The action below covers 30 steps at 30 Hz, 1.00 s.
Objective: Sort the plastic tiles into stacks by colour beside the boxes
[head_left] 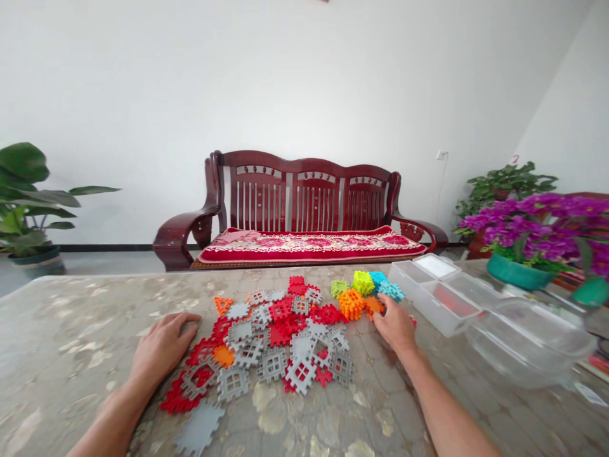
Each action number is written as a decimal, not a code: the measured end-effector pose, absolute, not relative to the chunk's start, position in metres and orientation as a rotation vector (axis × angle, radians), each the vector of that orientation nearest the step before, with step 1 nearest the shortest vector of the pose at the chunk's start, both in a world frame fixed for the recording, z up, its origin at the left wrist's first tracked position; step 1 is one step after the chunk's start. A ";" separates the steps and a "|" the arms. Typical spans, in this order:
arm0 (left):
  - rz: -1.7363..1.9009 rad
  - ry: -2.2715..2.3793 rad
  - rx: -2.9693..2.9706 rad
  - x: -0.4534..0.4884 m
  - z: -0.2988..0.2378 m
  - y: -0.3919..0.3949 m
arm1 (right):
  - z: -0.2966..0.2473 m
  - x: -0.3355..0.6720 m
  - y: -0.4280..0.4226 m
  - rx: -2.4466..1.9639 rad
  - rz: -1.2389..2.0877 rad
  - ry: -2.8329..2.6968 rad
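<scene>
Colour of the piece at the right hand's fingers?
Orange; the piece by the right hand shows best in the head view.

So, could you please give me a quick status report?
Left hand palm-down beside mixed pile of interlocking tiles; right hand at orange tile, grip uncertain; clear plastic containers off right, nothing visibly blocking.

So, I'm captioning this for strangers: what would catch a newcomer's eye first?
Likely the red and gray tiles heaped on the table between left hand and right hand. Then the purple flowers in a teal pot at right, and the wooden bench with its red cover behind the table.
</scene>
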State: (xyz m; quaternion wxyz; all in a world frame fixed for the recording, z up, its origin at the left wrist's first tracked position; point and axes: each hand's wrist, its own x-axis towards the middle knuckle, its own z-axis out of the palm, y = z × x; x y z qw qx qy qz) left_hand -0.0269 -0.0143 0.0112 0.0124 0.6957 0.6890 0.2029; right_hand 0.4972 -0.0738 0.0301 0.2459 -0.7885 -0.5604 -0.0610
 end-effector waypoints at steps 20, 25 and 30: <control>0.599 2.170 2.154 -0.026 0.009 -0.013 | 0.031 0.479 -0.075 -2.331 -0.352 -1.705; 0.607 2.190 2.138 -0.023 0.010 -0.016 | 0.032 0.488 -0.078 -2.052 -0.492 -1.648; 0.621 2.221 2.114 -0.021 0.012 -0.017 | 0.038 0.476 -0.078 -1.593 -0.550 -1.649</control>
